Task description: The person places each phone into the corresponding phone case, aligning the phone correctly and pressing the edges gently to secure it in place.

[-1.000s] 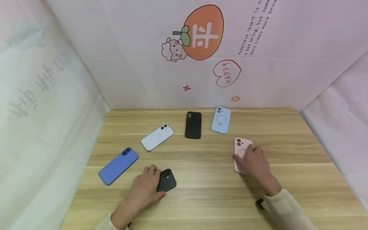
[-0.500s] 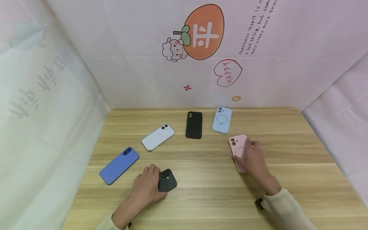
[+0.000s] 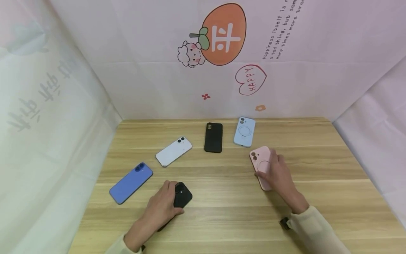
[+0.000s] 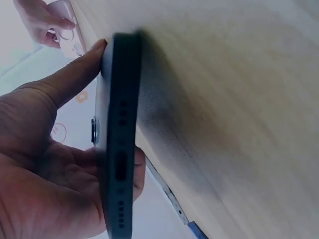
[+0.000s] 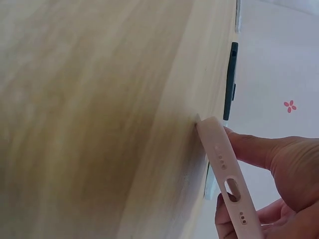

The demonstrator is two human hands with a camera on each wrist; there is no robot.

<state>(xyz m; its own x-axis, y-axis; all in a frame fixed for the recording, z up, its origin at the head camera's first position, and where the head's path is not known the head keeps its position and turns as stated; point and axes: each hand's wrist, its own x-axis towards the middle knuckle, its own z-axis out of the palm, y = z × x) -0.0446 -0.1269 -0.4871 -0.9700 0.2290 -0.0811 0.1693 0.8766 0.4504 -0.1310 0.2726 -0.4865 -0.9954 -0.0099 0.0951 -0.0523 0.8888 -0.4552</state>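
Observation:
In the head view my left hand (image 3: 161, 205) grips a black phone (image 3: 185, 197) by its long sides, back facing up. Its near half lies mostly under the palm. The left wrist view looks at the phone's bottom edge (image 4: 119, 149), with port and speaker holes, raised at a tilt over the wood. On the right, my right hand (image 3: 280, 177) holds a pink phone case (image 3: 259, 158) between thumb and fingers. Its camera openings and ring outline show. In the right wrist view the case's port cutout (image 5: 232, 189) appears empty, and the case tilts off the table.
A blue phone (image 3: 130, 185) and a white phone (image 3: 173, 152) lie at the left of the wooden table (image 3: 222, 218). Farther back are a black phone case (image 3: 213, 138) and a light blue phone case (image 3: 244, 135). Printed cloth (image 3: 152, 88) hangs behind.
The pink case has turned counterclockwise in my right hand, its camera end swinging left and away. My left hand has tipped up the black phone, so its near end now shows below the hand.

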